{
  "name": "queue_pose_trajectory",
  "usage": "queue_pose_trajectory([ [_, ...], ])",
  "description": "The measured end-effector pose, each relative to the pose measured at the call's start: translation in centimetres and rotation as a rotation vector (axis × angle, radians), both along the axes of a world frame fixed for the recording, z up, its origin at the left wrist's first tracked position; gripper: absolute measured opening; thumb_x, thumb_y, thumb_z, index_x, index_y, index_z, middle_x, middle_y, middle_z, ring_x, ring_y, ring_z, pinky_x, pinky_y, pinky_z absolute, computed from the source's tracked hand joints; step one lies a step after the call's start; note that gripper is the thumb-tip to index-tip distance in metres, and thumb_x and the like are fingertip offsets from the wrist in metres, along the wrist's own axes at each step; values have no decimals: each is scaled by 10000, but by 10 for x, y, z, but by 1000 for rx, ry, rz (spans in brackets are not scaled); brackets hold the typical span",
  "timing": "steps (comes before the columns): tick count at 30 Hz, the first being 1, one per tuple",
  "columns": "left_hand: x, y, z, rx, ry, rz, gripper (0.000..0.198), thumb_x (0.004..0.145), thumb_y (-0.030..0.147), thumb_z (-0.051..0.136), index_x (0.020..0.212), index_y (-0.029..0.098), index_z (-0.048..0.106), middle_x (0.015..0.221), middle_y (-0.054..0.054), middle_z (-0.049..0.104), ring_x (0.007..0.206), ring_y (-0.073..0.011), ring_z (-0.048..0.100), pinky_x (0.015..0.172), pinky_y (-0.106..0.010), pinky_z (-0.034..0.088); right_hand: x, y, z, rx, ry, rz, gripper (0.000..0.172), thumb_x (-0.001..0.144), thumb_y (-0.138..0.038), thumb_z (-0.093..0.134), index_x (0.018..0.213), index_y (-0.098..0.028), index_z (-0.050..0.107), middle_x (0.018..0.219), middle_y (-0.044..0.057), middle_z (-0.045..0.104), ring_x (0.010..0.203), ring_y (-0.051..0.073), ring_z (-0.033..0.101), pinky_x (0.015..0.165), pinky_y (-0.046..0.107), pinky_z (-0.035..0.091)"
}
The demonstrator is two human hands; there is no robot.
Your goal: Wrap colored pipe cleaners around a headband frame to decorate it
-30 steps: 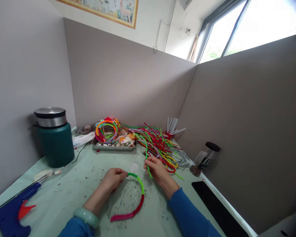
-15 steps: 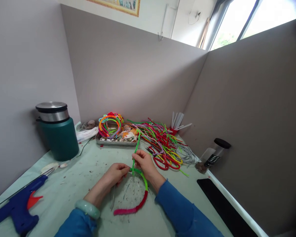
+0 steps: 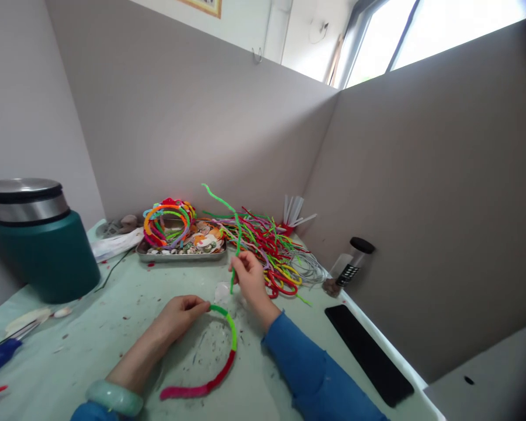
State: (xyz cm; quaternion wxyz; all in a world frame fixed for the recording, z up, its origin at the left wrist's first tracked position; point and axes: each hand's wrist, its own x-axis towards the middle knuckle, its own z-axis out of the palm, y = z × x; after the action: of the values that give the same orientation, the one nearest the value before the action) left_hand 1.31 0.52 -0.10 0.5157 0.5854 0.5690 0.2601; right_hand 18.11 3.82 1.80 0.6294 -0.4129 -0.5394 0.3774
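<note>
- Step, seemingly: adding a green stem [image 3: 238, 231] to the curved band [image 3: 234, 342]; the next move likely calls for bringing stem to band end.
- Left hand [image 3: 178, 318]: grip pinching the band's green end, over the surface [image 3: 135, 292]. Right hand [image 3: 249, 278]: grip pinching the stem, apart from the band.
- One band, one held stem, one tray [image 3: 184, 258]; heaped stems [image 3: 274, 240] defy counting.

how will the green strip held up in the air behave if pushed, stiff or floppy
The green strip probably holds its shape yet bends easily: it rises in a curve, held near its lower end. It is likely light, being so thin. Its fuzzy look suggests little slipping.
</note>
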Motion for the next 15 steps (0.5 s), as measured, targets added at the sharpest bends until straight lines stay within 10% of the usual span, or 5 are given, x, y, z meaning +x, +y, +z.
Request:
queue_pose_trajectory([
  [7, 1, 4, -4, -13, 4, 27, 436, 568, 586, 597, 627, 157, 549, 303, 101, 286, 260, -45, 197, 301, -203, 128, 68, 33, 3, -54, -274, -259, 314, 793, -444, 438, 794, -160, 571, 563, -14, 539, 461, 108, 460, 450, 214, 353],
  [15, -1, -1, 0, -20, -92, 45, 481, 585, 608, 573, 701, 142, 580, 346, 110, 252, 292, -48, 214, 314, -201, 135, 119, 44, -17, -63, -892, -662, 299, 752, -295, 510, 989, -156, 628, 967, 124, 581, 871, 227, 526, 745, 305, 371],
])
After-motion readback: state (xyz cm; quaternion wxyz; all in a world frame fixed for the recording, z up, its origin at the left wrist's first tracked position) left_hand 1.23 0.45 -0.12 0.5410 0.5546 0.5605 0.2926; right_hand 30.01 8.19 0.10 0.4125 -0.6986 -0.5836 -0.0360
